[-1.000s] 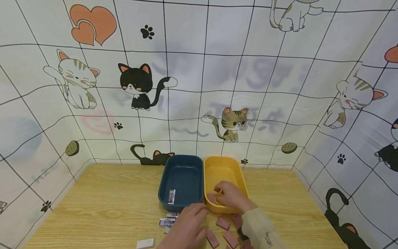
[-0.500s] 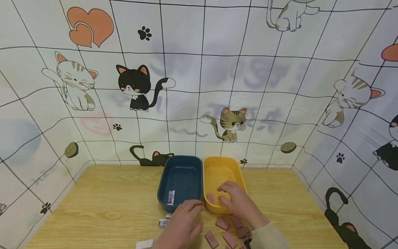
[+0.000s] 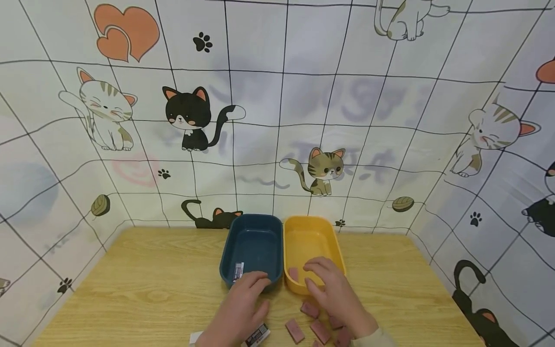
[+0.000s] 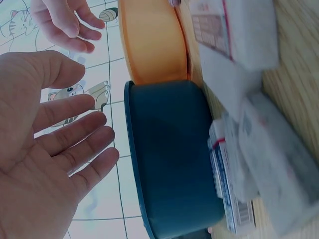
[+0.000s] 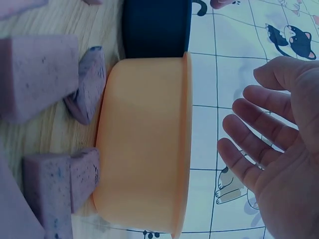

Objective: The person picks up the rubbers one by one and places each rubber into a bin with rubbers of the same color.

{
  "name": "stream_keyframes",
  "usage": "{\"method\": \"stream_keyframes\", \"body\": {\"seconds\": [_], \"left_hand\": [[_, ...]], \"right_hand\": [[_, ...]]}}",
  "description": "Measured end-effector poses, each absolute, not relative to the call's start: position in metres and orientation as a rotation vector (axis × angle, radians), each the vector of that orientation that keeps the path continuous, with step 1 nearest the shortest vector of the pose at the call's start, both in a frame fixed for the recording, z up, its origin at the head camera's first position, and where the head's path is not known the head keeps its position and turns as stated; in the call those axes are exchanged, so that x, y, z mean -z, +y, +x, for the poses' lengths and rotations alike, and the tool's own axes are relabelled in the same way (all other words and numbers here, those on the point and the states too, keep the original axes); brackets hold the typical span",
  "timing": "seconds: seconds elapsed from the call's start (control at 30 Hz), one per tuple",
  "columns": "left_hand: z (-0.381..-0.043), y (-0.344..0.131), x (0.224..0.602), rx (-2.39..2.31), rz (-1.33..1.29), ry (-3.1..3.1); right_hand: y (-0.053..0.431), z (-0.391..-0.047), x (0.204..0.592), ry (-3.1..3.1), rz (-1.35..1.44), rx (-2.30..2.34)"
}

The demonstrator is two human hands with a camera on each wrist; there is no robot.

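My left hand (image 3: 238,306) is held with loose, spread fingers over the near rim of the blue bin (image 3: 252,241), holding nothing. Inside that bin lies an eraser in a printed sleeve (image 3: 238,270). My right hand (image 3: 336,291) hovers, fingers parted, over the near right side of the yellow bin (image 3: 310,236); its palm is bare in the right wrist view. One pink eraser (image 3: 293,274) rests in the yellow bin. Several more pink erasers (image 3: 295,331) lie in front of it. A dark-sleeved eraser (image 3: 257,336) shows beside my left wrist, which hides part of the table.
The two bins stand side by side near the back of the wooden table (image 3: 165,279). White erasers (image 4: 279,164) are stacked before the blue bin in the left wrist view. A cat-print cloth (image 3: 260,106) encloses the back and sides.
My left hand has shifted left, uncovering the dark-sleeved eraser and covering those before the blue bin. My right hand has drawn back from the pink eraser in the yellow bin, its fingers opening.
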State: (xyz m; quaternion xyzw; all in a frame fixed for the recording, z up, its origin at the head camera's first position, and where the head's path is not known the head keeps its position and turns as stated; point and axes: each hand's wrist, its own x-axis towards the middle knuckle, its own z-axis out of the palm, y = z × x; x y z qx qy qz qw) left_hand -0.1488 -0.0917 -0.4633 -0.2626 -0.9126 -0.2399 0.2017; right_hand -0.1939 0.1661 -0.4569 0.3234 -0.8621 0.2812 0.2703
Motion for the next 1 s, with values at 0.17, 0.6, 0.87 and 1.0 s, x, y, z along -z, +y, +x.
{"method": "stream_keyframes", "body": {"seconds": [0.17, 0.6, 0.87, 1.0], "left_hand": [[-0.148, -0.101, 0.463, 0.627, -0.718, -2.553], [-0.141, -0.124, 0.46, 0.641, -0.633, -2.704], [-0.135, -0.136, 0.464, 0.579, -0.611, -2.649], [-0.131, -0.141, 0.466, 0.59, -0.58, -2.715]], "right_hand": [[0.162, -0.187, 0.457, -2.306, 0.891, -0.782], [0.152, -0.174, 0.464, -2.292, 0.931, -0.836], [0.146, -0.168, 0.47, -2.309, 0.938, -0.867], [0.143, -0.165, 0.472, -2.328, 0.983, -0.938]]}}
